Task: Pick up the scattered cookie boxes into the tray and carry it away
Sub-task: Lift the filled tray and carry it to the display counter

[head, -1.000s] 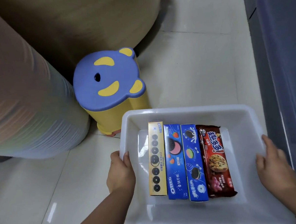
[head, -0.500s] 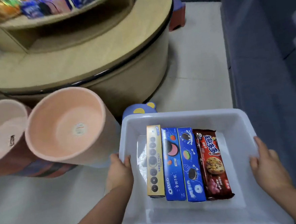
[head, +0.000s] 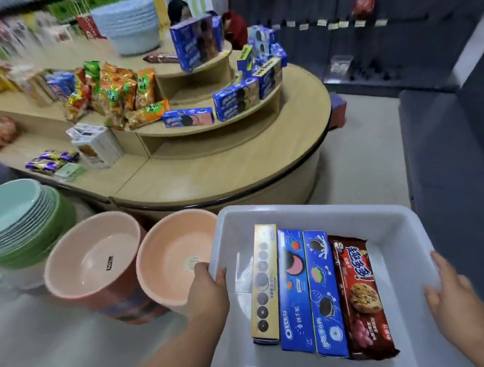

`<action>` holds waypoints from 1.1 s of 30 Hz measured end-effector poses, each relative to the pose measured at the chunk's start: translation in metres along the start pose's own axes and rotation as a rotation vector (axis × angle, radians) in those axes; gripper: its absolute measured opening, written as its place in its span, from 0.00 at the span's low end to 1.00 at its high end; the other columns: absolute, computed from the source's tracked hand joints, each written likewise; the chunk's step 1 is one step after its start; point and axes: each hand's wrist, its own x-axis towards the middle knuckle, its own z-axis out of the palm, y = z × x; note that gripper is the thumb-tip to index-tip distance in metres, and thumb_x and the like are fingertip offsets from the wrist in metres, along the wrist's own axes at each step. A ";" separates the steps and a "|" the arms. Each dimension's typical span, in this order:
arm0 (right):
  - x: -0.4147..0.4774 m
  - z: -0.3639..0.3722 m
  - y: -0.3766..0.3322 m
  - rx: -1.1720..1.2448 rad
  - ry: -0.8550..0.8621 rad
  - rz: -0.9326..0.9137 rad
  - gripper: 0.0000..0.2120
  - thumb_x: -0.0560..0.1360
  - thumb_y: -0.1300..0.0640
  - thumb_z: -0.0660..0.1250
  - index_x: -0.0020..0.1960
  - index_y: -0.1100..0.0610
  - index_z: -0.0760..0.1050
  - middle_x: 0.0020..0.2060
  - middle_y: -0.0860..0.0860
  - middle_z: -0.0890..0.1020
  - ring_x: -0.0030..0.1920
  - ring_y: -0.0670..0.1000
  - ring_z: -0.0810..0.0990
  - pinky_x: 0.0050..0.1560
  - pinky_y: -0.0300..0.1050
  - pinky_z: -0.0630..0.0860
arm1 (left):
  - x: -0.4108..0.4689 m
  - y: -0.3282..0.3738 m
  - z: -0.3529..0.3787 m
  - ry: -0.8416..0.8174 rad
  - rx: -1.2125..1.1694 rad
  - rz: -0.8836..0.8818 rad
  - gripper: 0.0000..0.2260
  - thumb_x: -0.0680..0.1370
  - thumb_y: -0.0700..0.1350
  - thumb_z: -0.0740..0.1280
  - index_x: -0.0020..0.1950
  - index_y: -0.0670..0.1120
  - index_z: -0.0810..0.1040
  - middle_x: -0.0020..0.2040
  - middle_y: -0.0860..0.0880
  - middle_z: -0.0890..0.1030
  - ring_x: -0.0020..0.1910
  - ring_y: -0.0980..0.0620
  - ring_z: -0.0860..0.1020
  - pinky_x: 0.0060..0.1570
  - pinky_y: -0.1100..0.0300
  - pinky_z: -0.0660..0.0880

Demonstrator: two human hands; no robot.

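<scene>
The white tray (head: 309, 216) is held off the floor, its left rim clamped by the left hand (head: 208, 293) and its right rim by the right hand (head: 454, 294). Four cookie packs are laid side by side inside: one gold box (head: 263, 282), two blue Oreo boxes (head: 294, 291), one red packet (head: 362, 298). Two pink basins (head: 94, 256) are seen just left, before a round display bench (head: 219, 167).
</scene>
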 end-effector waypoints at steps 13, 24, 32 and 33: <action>0.187 0.002 -0.131 -0.100 -0.084 -0.257 0.28 0.77 0.59 0.58 0.75 0.50 0.53 0.64 0.63 0.70 0.54 0.65 0.75 0.47 0.56 0.72 | 0.118 0.064 -0.015 0.175 -0.077 -0.138 0.10 0.78 0.51 0.59 0.51 0.45 0.69 0.37 0.50 0.76 0.38 0.45 0.75 0.42 0.52 0.72; 0.316 0.064 -0.250 -0.066 -0.054 -0.309 0.28 0.77 0.59 0.58 0.74 0.50 0.54 0.60 0.66 0.71 0.51 0.67 0.76 0.48 0.58 0.73 | 0.281 0.107 -0.037 0.218 -0.101 -0.136 0.14 0.80 0.50 0.58 0.58 0.40 0.68 0.43 0.46 0.75 0.42 0.43 0.74 0.44 0.52 0.72; 0.409 0.120 -0.309 -0.092 -0.092 -0.344 0.29 0.76 0.59 0.59 0.74 0.50 0.54 0.61 0.65 0.71 0.53 0.67 0.76 0.50 0.58 0.73 | 0.387 0.121 -0.012 0.258 -0.041 -0.215 0.15 0.79 0.52 0.57 0.58 0.42 0.67 0.44 0.46 0.74 0.42 0.43 0.73 0.41 0.52 0.70; 0.422 0.127 -0.315 -0.095 -0.098 -0.351 0.29 0.76 0.59 0.59 0.74 0.50 0.54 0.61 0.65 0.71 0.52 0.67 0.76 0.49 0.58 0.73 | 0.399 0.121 -0.008 0.260 -0.044 -0.224 0.15 0.79 0.52 0.57 0.59 0.42 0.67 0.43 0.47 0.74 0.41 0.43 0.73 0.40 0.52 0.69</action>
